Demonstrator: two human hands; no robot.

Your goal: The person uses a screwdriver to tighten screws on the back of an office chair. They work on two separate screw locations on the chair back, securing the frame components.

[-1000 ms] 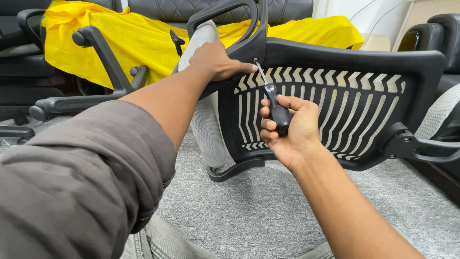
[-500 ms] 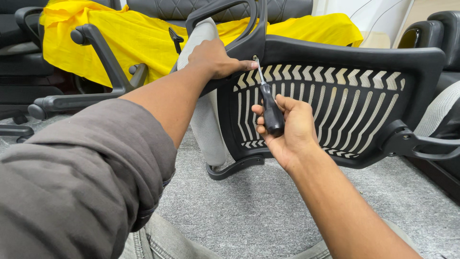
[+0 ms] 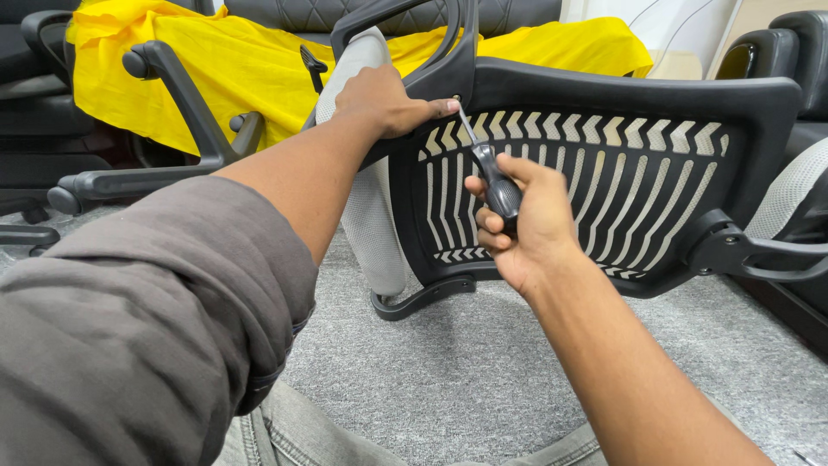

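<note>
A black plastic office-chair seat (image 3: 638,164) with slotted ribs lies tipped on its side on grey carpet, its underside facing me. My right hand (image 3: 517,220) grips a black-handled screwdriver (image 3: 492,177), whose metal tip points up-left to a spot on the seat's upper left corner. My left hand (image 3: 384,99) rests on that corner where the black backrest bracket (image 3: 431,52) meets it, fingertips right beside the screwdriver tip. A grey mesh backrest (image 3: 366,190) hangs behind the seat.
A yellow cloth (image 3: 207,60) covers furniture at the back. A black chair base with armrest (image 3: 172,112) stands at left. Another black armrest (image 3: 759,255) juts out at right. More dark chairs (image 3: 776,43) fill the far right. Grey carpet (image 3: 483,362) lies below.
My right hand has shifted slightly along with the screwdriver, keeping its tip at the same corner. The left hand stays in place on the seat.
</note>
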